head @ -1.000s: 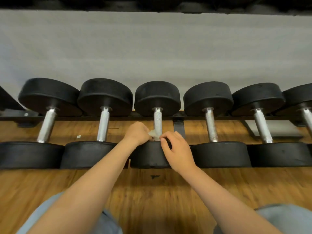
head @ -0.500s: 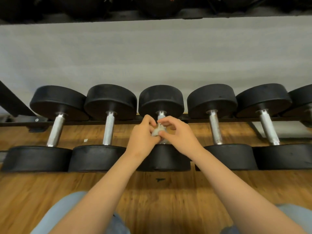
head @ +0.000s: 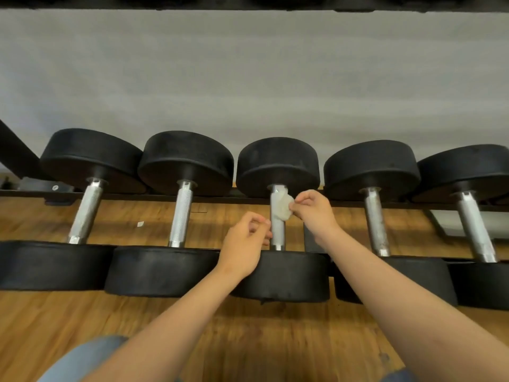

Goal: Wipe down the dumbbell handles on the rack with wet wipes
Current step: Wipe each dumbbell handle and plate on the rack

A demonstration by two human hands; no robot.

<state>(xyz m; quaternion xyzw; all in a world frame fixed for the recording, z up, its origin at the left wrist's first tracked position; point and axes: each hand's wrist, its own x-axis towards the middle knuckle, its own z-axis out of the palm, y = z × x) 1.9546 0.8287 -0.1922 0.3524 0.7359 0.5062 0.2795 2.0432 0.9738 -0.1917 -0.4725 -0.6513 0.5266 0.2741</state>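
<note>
knurled metal handles; matt rubber heads, wood floor

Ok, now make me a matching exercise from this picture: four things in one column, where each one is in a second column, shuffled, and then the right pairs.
Column one:
1. wet wipe
2. left hand
3. right hand
4. white scrap

Column two:
A. on the wooden floor, left of both hands
B. just left of the middle handle, low down
C. against the middle handle's upper right side
D. right of the middle handle, pinching the wet wipe

Pairs: 1-C, 2-B, 3-D, 4-A.
</note>
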